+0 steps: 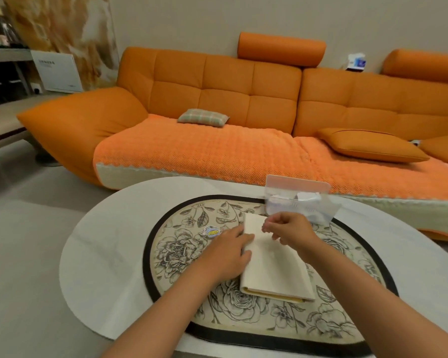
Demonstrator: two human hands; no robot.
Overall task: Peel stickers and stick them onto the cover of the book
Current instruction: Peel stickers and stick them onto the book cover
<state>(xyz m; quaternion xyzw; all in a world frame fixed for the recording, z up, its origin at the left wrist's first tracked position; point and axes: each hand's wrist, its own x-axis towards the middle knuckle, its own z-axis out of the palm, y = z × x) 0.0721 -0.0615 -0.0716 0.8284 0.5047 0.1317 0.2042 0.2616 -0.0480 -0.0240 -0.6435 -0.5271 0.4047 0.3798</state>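
Observation:
A cream-covered book (274, 264) lies shut on a floral mat (181, 249) in the middle of the table. My left hand (225, 257) rests flat on the book's left edge, fingers straight. My right hand (287, 228) hovers over the book's far end with its fingers curled; its fingertips pinch something small and pale that looks like a sticker (265, 226). Another round sticker (210, 231), white with blue and yellow, lies on the mat just left of the book, beside my left fingertips.
The mat sits on a white oval table (101, 249). A clear plastic box (299, 202) with papers stands just beyond the book, close to my right hand. An orange sofa (217, 140) with cushions runs behind the table.

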